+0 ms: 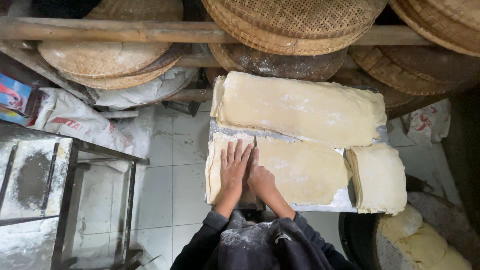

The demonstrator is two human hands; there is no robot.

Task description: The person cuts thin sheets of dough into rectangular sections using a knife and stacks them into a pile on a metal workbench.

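Note:
My left hand (234, 169) lies flat, fingers spread, on a stack of thin pale dough sheets (300, 170) on a floury metal board (345, 200). My right hand (260, 179) is beside it, closed around a knife whose blade (255, 143) stands upright in the dough near the stack's far edge. A larger folded dough stack (300, 107) lies across the far side of the board. A smaller folded pile (380, 177) sits at the right end.
Round woven bamboo trays (295, 25) rest on wooden rails (120, 32) above. A floury metal rack (35, 185) stands at left over a white tiled floor (170, 165). Sacks (75, 120) lie behind it. A black tub with dough lumps (420, 242) is at lower right.

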